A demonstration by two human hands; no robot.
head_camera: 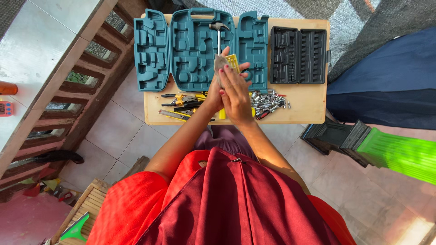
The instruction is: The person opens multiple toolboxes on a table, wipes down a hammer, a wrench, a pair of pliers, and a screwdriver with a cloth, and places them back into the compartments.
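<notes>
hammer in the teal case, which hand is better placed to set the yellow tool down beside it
Right, probably. The right hand is wrapped over the yellow tool, above the teal case near the hammer. The left hand is pressing a grey cloth.

A hammer (219, 34) with a steel head and shaft stands upright over the open teal tool case (195, 50), a grey cloth (219, 63) wrapped around its lower shaft, beside a small yellow tool (233, 62).

Person wears a bright red short-sleeved top (131, 204) under a dark maroon apron or bib (236, 199) with a small metal clasp at its upper edge. Forearms bare. Fingernails (222, 92) painted red.
</notes>
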